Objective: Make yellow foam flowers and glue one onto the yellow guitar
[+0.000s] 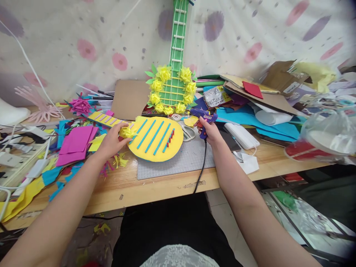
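A yellow paper flower point(128, 132) is pinched in the fingers of my left hand point(113, 141), at the spot where the neck of a yellow paper guitar point(155, 137) meets its round body. Blue strips cross the body, and a row of small red pieces runs along the rightmost one. My right hand point(210, 131) grips a purple-blue hot glue gun point(204, 115), its nozzle pointing left and its black cord hanging over the table edge. Behind stands a green paper guitar point(174, 91) ringed with yellow flowers. Scissors point(189, 133) lie between the yellow guitar and my right hand.
A grey cutting mat point(172, 167) lies under the yellow guitar. Magenta paper point(75, 144) and scraps cover the left. Cardboard point(128, 99) leans behind. On the right are a white power bank point(241, 135), blue sheets point(267, 128) and a bagged red-and-white tub point(308, 144).
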Motion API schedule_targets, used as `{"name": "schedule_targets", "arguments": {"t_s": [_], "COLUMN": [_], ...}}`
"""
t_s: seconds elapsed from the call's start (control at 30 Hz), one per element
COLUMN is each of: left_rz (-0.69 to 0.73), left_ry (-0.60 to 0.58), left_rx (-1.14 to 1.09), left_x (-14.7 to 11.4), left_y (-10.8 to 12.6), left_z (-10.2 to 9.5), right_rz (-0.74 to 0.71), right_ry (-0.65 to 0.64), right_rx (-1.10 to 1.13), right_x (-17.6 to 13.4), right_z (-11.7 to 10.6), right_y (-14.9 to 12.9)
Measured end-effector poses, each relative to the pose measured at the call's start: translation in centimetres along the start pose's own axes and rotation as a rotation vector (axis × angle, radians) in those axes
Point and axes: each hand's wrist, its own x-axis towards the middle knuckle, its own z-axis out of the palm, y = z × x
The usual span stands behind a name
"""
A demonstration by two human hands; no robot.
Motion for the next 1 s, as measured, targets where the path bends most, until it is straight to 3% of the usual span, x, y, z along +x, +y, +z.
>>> {"name": "schedule_targets", "arguments": {"t_s": [0.13,0.23,0.33,0.53,0.77,1.0], "left_rz": [0.01,-0.103,-0.217,-0.224,-0.218,-0.153], "left_ry": [0.031,0.128,0.092,0.039,-0.082,-0.085], "left_rx": [-0.211,-0.379,-0.411,-0.274,0.034,0.047], "left_x": [0.0,0.3,0.6,0.4,0.8,0.8], "left_y": [0.1,-0.3,-0.8,-0.8,-0.2,0.3], "left_z": [-0.7,-1.1,-1.0,-0.5,-1.3,-1.6], "right_rz": [-0.004,-0.003,-0.001,0.008,0.003,-0.003], "right_ry": [0.008,0.004,-0.002,0.004,0.0,-0.006], "right_rx": [-0.001,0.003,-0.002,-0.007,-0.033,-0.051], "right_x": [0.0,0.0,0.0,0.0,0.0,0.0], "right_z": [-0.1,-0.2,-0.1,0.0,0.0,-0.1], "right_y": [-0.2,-0.1,0.0,0.1,0.1,0.1]}}
